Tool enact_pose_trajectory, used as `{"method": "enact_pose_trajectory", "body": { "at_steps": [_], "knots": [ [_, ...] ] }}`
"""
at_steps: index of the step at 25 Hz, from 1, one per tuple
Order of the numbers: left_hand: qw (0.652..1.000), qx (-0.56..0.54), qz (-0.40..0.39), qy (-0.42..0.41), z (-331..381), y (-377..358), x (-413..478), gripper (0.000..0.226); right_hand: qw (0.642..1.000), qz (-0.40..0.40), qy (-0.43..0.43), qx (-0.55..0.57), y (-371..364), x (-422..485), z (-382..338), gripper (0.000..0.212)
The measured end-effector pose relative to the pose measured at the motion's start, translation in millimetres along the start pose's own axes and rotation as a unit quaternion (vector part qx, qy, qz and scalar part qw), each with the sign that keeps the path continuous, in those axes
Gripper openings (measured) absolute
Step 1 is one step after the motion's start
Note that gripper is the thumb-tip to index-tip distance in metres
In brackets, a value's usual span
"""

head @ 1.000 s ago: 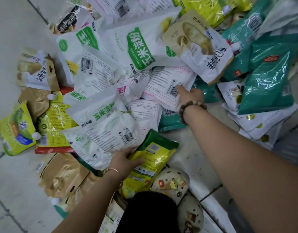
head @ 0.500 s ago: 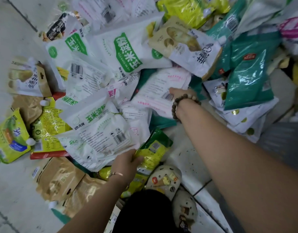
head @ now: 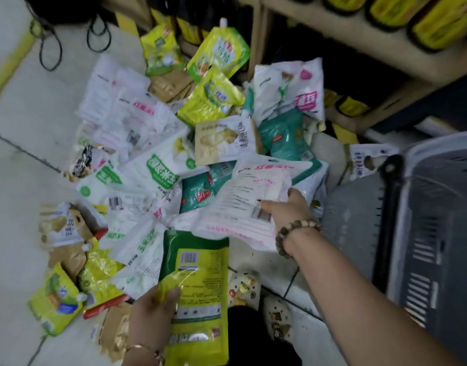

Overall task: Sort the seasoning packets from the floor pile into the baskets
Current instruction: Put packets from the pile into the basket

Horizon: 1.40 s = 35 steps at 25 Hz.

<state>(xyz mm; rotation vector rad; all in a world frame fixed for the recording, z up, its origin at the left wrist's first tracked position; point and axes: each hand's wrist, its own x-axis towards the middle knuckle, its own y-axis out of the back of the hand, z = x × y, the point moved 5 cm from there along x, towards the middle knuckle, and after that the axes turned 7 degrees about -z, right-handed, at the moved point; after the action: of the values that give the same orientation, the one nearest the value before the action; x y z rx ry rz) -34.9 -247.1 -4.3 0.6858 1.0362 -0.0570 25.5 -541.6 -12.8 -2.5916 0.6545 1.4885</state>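
A pile of seasoning packets covers the tiled floor: white ones with green labels, teal ones, yellow-green ones and brown ones. My left hand grips a green and yellow packet by its lower left side, lifted above the floor. My right hand pinches a white packet with pink print at its right edge, raised over the pile. A grey plastic basket with a black handle stands on the right, close to my right hand.
A wooden shelf with yellow packages runs along the top right. Black cables hang at the top left. My shoes with charms stand below the pile. Bare floor tiles lie to the left.
Both hands have lifted their packets off the pile: the left raised the green-yellow one, the right the white one toward the basket. The view has tilted up, showing shelf and basket.
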Motion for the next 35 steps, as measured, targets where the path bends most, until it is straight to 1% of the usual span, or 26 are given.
{"method": "enact_pose_trajectory", "body": {
  "at_steps": [1,2,4,5,6,8,10,12,14,16,18,20,21,22,23,28,31,35],
  "knots": [
    [1.000,-0.025,0.016,0.002,13.9,7.0,-13.3,0.022,0.999,-0.004,0.031,0.010,18.0,-22.2,-12.1,0.039],
    [0.998,-0.050,0.025,0.008,29.3,11.6,-26.1,0.019,0.998,-0.008,0.066,0.008,37.1,-44.7,-24.0,0.039],
    [0.998,-0.062,0.016,-0.008,67.6,14.1,-52.6,0.024,0.992,-0.008,0.128,0.007,79.1,-89.5,-42.0,0.042],
    [0.997,-0.073,0.009,-0.034,86.6,12.5,-62.1,0.020,0.988,-0.003,0.155,0.011,103.3,-110.2,-48.8,0.042],
    [0.994,-0.089,-0.009,-0.060,108.9,6.6,-74.8,0.011,0.984,0.009,0.176,0.017,129.6,-132.0,-54.9,0.044],
    [0.985,-0.109,-0.061,-0.116,148.4,-9.2,-101.3,0.017,0.980,0.048,0.193,0.013,179.9,-168.0,-60.1,0.048],
    [0.974,-0.132,-0.103,-0.154,182.1,-26.8,-124.8,0.014,0.977,0.105,0.185,-0.028,225.1,-190.9,-57.3,0.042],
    [0.965,-0.119,-0.132,-0.193,208.4,-51.3,-146.8,0.019,0.972,0.170,0.159,-0.039,273.4,-204.2,-43.5,0.038],
    [0.955,-0.097,-0.153,-0.233,229.2,-78.5,-168.5,0.026,0.968,0.209,0.130,-0.050,309.2,-212.0,-25.2,0.038],
    [0.945,-0.066,-0.161,-0.276,241.7,-113.8,-192.4,0.031,0.961,0.235,0.105,-0.099,337.8,-214.4,-7.2,0.043],
    [0.936,-0.038,-0.152,-0.315,245.7,-148.9,-213.7,0.030,0.951,0.255,0.080,-0.157,359.5,-205.4,15.1,0.047],
    [0.931,0.004,-0.132,-0.340,243.2,-184.4,-228.0,0.025,0.952,0.242,0.046,-0.182,374.1,-185.8,41.2,0.052],
    [0.930,0.025,-0.125,-0.346,239.5,-205.2,-233.9,0.018,0.955,0.230,0.027,-0.184,382.4,-174.1,54.3,0.054],
    [0.932,0.041,-0.119,-0.341,234.9,-224.0,-237.9,0.011,0.957,0.218,0.010,-0.189,388.2,-161.7,64.5,0.054],
    [0.936,0.054,-0.114,-0.328,229.4,-241.5,-239.1,0.009,0.959,0.205,-0.004,-0.196,391.1,-147.9,72.3,0.054],
    [0.967,0.091,-0.062,-0.228,197.2,-324.2,-205.9,0.017,0.955,0.161,-0.058,-0.243,399.0,-70.3,114.7,0.064],
    [0.978,0.095,-0.030,-0.186,182.2,-368.2,-163.7,0.026,0.962,0.136,-0.050,-0.232,401.2,-14.1,137.5,0.061],
    [0.977,0.176,-0.022,-0.122,174.4,-416.6,-91.3,0.031,0.971,0.106,-0.007,-0.216,398.2,51.6,162.4,0.059]
  ]
}}
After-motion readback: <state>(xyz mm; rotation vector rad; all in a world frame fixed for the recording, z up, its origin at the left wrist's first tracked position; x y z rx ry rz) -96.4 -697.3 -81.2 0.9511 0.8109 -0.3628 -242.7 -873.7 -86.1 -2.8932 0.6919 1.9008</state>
